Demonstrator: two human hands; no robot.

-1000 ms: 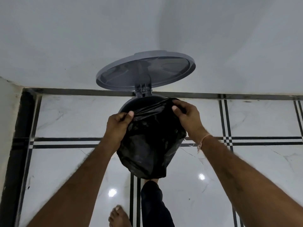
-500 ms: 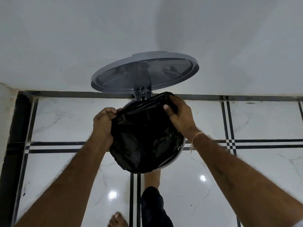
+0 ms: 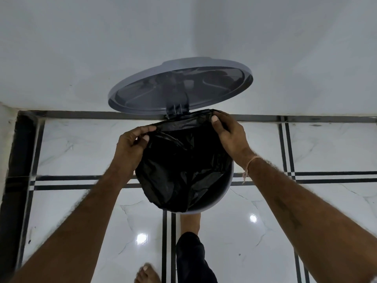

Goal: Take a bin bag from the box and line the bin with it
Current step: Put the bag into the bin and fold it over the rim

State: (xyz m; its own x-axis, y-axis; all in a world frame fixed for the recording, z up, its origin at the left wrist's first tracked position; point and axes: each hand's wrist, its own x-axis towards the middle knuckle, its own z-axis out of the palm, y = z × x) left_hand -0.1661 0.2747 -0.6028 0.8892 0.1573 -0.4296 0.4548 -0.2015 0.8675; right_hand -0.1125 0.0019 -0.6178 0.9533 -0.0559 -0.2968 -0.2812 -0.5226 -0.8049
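Note:
A black bin bag is spread over the mouth of a grey pedal bin standing on the floor against the wall. The bin's round grey lid stands open, tilted back towards the wall. My left hand pinches the bag's top edge at the left side of the bin. At the far right of the rim my right hand grips the same edge. The bag's mouth is stretched between the two hands. Only the bin's right and near rim shows beside the plastic. No box is in view.
A white wall rises right behind the bin. The floor is glossy white marble tile with black inlay lines. My right foot is at the bin's base, apparently on its pedal, and my left foot's toes show at the bottom edge.
Both hands have drawn the bag's mouth apart and carried it towards the back of the bin. The bag now covers more of the opening, and its top edge is pulled taut.

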